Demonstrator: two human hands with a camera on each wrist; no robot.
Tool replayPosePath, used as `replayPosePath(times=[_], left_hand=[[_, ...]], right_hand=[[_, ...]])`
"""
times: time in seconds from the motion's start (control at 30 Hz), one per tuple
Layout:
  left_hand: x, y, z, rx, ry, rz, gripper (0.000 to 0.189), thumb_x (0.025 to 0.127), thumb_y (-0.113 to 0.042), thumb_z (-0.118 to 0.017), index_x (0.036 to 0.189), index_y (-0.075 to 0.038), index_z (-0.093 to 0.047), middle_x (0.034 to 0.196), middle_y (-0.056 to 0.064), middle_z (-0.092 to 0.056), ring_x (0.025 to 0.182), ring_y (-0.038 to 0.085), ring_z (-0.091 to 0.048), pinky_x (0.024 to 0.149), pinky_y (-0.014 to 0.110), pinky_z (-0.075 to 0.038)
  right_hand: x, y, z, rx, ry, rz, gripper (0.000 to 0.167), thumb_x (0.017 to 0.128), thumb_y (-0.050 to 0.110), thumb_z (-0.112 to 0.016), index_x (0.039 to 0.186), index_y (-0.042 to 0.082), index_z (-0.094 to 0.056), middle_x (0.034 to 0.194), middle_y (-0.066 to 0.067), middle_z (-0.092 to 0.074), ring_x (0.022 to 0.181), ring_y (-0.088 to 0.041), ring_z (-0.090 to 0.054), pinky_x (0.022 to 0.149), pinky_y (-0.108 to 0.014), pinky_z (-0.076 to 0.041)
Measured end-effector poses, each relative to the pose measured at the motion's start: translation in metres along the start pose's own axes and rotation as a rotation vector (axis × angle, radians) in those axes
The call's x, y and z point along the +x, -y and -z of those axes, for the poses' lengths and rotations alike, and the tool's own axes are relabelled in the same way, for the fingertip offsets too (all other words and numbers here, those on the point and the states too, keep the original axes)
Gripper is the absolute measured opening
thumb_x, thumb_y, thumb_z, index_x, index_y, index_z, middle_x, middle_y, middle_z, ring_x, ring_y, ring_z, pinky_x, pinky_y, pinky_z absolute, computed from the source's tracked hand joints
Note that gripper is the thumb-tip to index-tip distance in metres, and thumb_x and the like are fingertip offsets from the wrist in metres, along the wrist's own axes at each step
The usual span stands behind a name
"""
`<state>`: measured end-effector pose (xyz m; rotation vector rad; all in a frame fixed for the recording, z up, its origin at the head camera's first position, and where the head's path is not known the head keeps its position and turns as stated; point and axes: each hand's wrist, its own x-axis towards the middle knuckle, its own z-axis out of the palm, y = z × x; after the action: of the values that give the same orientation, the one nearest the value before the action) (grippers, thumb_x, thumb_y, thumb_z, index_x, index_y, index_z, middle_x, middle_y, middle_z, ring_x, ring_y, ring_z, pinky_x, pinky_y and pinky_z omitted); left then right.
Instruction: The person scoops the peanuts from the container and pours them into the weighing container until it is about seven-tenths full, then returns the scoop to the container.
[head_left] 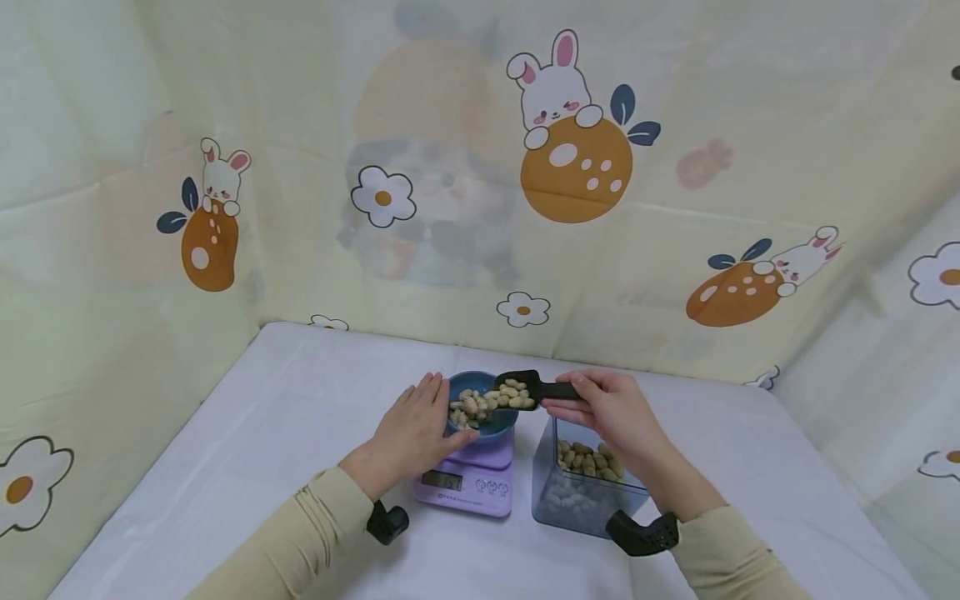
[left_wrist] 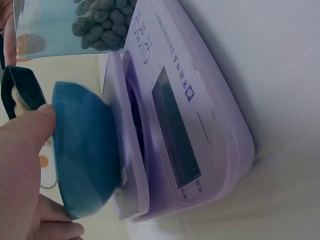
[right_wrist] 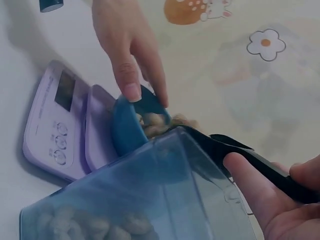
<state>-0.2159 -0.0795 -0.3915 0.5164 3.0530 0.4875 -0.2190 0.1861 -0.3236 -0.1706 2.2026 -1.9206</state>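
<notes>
A blue bowl [head_left: 504, 432] with peanuts [head_left: 471, 407] in it stands on a purple kitchen scale [head_left: 480, 493]. My left hand [head_left: 411, 429] rests against the bowl's left side, fingers straight, the thumb touching the near rim. My right hand [head_left: 611, 417] grips the handle of a black scoop [head_left: 534, 385] that carries more peanuts, its front end over the bowl's right rim. In the right wrist view the scoop [right_wrist: 235, 150] is seen from the side, its load blurred near the bowl [right_wrist: 125, 130]. The scale's display digits are too small to read.
A clear bluish plastic bin [head_left: 551, 492] holding peanuts [head_left: 588, 460] stands right of the scale, below my right forearm. White cloth [head_left: 300, 400] covers the table. A curtain [head_left: 450, 250] printed with rabbits and flowers hangs behind and at both sides.
</notes>
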Motion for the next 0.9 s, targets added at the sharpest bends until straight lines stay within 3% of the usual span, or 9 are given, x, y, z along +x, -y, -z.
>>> replayPosePath(times=[0.23, 0.43, 0.9], left_hand=[[0.0025, -0.0029, 0.0028, 0.044, -0.003, 0.003, 0.092, 0.095, -0.062, -0.052, 0.151, 0.008, -0.030, 0.158, 0.026, -0.031, 0.149, 0.038, -0.027, 0.121, 0.050, -0.029], [0.0041, -0.0046, 0.0048, 0.042, 0.016, 0.017, 0.093, 0.095, -0.062, -0.053, 0.151, 0.008, -0.030, 0.158, 0.026, -0.031, 0.150, 0.038, -0.027, 0.121, 0.050, -0.028], [0.0036, -0.0043, 0.0047, 0.055, -0.004, 0.001, 0.092, 0.094, -0.061, -0.054, 0.150, 0.009, -0.032, 0.156, 0.026, -0.035, 0.148, 0.038, -0.030, 0.121, 0.049, -0.029]], right_hand=[[-0.0019, 0.0003, -0.0050, -0.160, -0.041, 0.074, 0.037, 0.108, 0.014, -0.041, 0.132, -0.011, -0.053, 0.139, -0.032, -0.052, 0.108, -0.033, -0.070, 0.089, -0.034, -0.057], [-0.0055, 0.0012, -0.0073, -0.275, -0.072, 0.144, 0.034, 0.107, 0.013, -0.042, 0.129, -0.008, -0.057, 0.135, -0.030, -0.056, 0.104, -0.029, -0.073, 0.088, -0.032, -0.058], [-0.0098, 0.0015, -0.0030, -0.279, -0.107, 0.166, 0.036, 0.108, 0.016, -0.041, 0.131, -0.007, -0.055, 0.136, -0.027, -0.056, 0.108, -0.032, -0.071, 0.087, -0.030, -0.058]])
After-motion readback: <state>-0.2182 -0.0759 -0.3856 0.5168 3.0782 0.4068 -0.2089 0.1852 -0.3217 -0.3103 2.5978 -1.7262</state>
